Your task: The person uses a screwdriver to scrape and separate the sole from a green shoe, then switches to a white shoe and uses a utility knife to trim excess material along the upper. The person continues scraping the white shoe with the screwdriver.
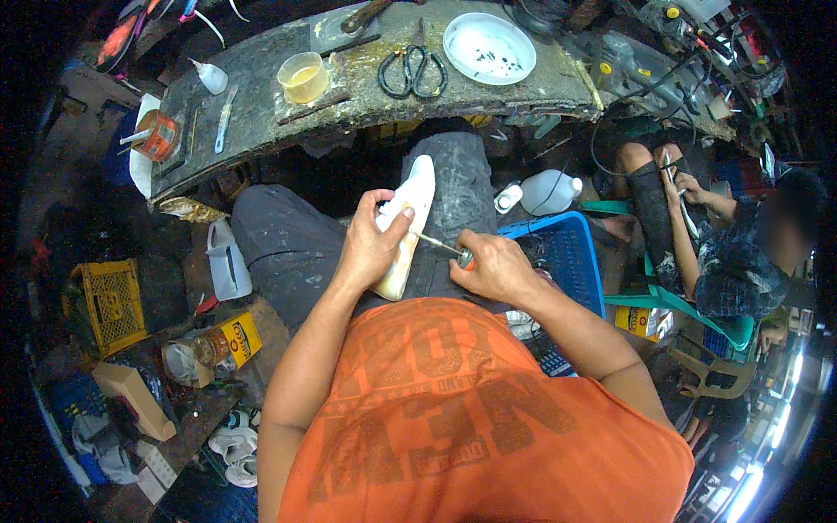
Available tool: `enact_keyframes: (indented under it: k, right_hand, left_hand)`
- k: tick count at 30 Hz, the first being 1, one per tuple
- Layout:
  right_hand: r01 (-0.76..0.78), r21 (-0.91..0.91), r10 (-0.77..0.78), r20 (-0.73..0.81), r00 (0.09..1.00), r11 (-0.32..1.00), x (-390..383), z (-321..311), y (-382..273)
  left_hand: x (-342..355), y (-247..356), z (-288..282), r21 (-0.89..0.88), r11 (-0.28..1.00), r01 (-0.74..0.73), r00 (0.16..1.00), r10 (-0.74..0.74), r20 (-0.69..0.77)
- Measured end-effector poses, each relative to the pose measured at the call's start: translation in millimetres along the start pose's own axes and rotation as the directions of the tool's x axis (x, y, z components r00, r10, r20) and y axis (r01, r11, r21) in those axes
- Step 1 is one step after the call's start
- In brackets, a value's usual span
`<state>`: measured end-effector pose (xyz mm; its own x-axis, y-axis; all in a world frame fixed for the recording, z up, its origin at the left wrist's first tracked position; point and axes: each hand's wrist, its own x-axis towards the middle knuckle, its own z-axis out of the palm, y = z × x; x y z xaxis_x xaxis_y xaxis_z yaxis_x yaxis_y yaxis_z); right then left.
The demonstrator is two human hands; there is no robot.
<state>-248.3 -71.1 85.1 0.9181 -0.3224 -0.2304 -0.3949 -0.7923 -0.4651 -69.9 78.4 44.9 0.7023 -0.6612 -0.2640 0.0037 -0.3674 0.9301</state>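
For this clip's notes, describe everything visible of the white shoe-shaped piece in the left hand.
The white shoe-shaped piece is long and smooth-looking, with a narrow rounded end pointing away from the person and a cream-yellow tint toward the near end. Its material is unclear. It is held over the lap, its near end close to the orange shirt. The left hand grips its left side; a thin tool's tip meets or nearly meets its right side.

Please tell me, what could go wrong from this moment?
The thin tool in the right hand has its far end close to the left hand, which holds the white shoe. If it slips, it could hurt that hand or scratch the shoe. Also, the yellowish cup on the table might tip over if bumped.
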Motion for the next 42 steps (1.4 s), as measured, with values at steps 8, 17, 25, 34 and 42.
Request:
enact_keyframes:
  k: [8, 17, 25, 34, 42]
  right_hand:
    - [0.071, 0.018, -0.072, 0.009, 0.997, 0.997, -5.8, -0.2, -0.4]
    - [-0.069, 0.139, 0.07, -0.005, 0.997, 0.988, -5.4, -1.8, 8.9]
    - [-0.108, 0.168, 0.102, 0.044, 0.994, 0.98, -16.1, -6.9, 10.7]
    - [-0.211, 0.586, 0.126, 0.183, 0.975, 0.782, -15.5, -26.5, 12.0]
    - [-0.27, 0.943, 0.254, 0.315, 0.914, -0.197, -41.1, -29.0, 28.3]
  left_hand:
    - [-1.2, 7.4, -2.2, 0.024, 0.999, 0.023, 1.0, -0.023, -0.006]
    - [3.7, -3.4, -11.6, -0.07, 0.988, 0.138, 0.988, -0.132, 0.085]
    - [-5.7, 2.7, -24.2, -0.019, 0.999, 0.039, 0.976, -0.034, 0.215]
    - [-3.0, -5.0, -28.2, -0.109, 0.994, 0.028, 0.971, -0.001, 0.24]
    - [-5.0, 11.4, -56.7, -0.372, 0.922, 0.111, 0.984, -0.05, 0.168]
